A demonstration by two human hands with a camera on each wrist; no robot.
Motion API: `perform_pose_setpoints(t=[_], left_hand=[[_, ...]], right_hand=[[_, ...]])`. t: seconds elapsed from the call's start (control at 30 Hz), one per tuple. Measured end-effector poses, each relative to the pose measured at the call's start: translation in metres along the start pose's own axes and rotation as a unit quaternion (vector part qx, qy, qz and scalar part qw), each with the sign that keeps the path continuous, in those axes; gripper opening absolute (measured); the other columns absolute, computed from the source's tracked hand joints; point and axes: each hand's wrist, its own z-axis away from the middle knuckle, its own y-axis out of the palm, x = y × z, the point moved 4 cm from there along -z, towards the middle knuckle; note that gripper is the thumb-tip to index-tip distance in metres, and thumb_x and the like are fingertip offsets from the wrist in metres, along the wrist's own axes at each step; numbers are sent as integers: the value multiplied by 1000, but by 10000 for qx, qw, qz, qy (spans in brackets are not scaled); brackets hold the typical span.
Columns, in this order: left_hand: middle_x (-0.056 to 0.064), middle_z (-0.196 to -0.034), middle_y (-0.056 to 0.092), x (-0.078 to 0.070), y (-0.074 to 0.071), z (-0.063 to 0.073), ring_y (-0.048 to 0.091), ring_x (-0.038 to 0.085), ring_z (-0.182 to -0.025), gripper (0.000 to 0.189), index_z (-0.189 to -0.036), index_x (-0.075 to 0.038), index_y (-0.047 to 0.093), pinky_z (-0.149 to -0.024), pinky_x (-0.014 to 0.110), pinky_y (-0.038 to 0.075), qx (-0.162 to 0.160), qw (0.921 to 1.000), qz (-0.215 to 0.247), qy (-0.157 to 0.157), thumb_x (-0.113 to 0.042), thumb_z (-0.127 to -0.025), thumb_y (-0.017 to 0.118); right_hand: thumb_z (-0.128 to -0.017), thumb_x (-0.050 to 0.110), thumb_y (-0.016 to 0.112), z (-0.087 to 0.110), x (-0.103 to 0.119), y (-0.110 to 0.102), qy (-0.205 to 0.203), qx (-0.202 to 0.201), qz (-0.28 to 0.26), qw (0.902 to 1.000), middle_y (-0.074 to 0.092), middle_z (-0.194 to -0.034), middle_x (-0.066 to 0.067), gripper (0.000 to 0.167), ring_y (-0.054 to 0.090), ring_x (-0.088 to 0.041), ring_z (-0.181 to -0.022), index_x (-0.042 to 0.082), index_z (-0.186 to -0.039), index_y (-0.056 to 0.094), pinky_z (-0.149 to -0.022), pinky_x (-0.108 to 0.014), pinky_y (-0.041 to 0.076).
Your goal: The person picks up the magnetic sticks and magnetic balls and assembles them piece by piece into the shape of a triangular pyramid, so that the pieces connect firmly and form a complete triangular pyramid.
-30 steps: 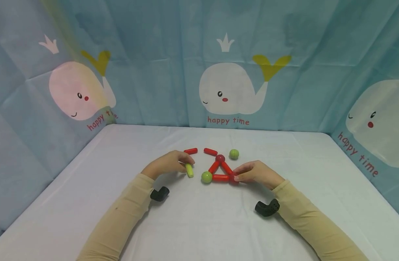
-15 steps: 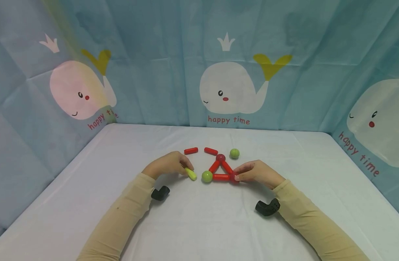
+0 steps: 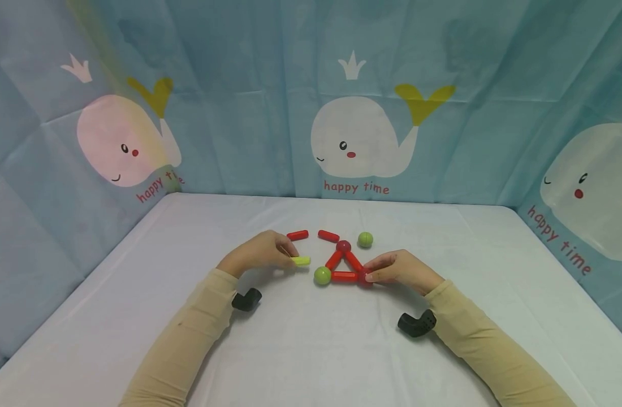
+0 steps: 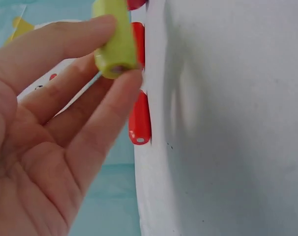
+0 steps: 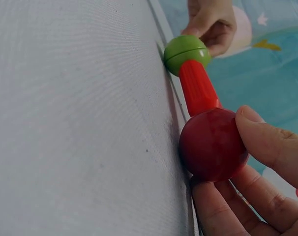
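Note:
My left hand (image 3: 265,250) pinches a yellow-green rod (image 4: 117,42) between thumb and fingertips. In the head view that rod points right, toward a triangle of red rods (image 3: 344,276). The triangle's corners are a green ball (image 3: 322,276) at the left, a dark red ball (image 3: 344,246) at the far corner, and another dark red ball (image 5: 214,145) at the right. My right hand (image 3: 400,272) holds this right ball between thumb and fingers. In the right wrist view, a red rod (image 5: 198,87) joins it to the green ball.
Behind the triangle lie two loose red rods, a left one (image 3: 298,234) and a right one (image 3: 328,236). A second green ball (image 3: 365,239) sits to their right. A white cloth covers the table (image 3: 311,350), and a blue whale-print curtain (image 3: 270,102) hangs behind it.
The yellow-green rod has swung from pointing toward the table's front to pointing right, with its outer end moving up and right. My right hand and the triangle stay in place.

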Motion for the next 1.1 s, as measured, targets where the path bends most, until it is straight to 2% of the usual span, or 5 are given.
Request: perform_pose_setpoints(t=[0.2,0.57,0.77,0.9,1.1], left_hand=[[-5,-109,72,-7,0,-1,55,21,-114,19,-105,-26,76,-95,41,51,-247,9988,406,69,-29,-86,76],[-3,-107,75,-33,17,1,67,14,-102,25,-110,-22,76,-94,37,55,-309,9926,976,648,-27,-85,78],[0,-111,73,-46,29,1,67,16,-105,27,-114,-18,74,-90,33,57,-484,9890,1177,753,-21,-87,77],[0,-110,74,-49,37,-1,66,16,-104,26,-113,-15,74,-92,33,57,-559,9869,1328,724,-20,-87,76],[-1,-101,73,-48,44,-6,66,12,-95,22,-109,-14,73,-91,31,56,-524,9877,1182,880,-18,-87,76]], right_hand=[[-83,24,80,0,0,0,4,11,51,10000,77,-97,1,37,67,-10,-89,5,-115,73,-80,-26,54],[-84,23,80,-1,0,0,-10,17,37,10000,77,-97,1,38,68,-10,-89,4,-115,73,-80,-25,54],[-84,25,80,-1,0,0,18,-4,101,9999,77,-99,0,37,68,-10,-89,5,-115,73,-80,-25,54],[-83,25,80,0,1,0,9,-10,136,9999,77,-99,0,37,68,-9,-89,6,-115,74,-80,-25,54],[-83,25,80,1,1,0,-13,-15,133,9999,77,-99,0,38,68,-9,-90,6,-115,74,-81,-25,54]])
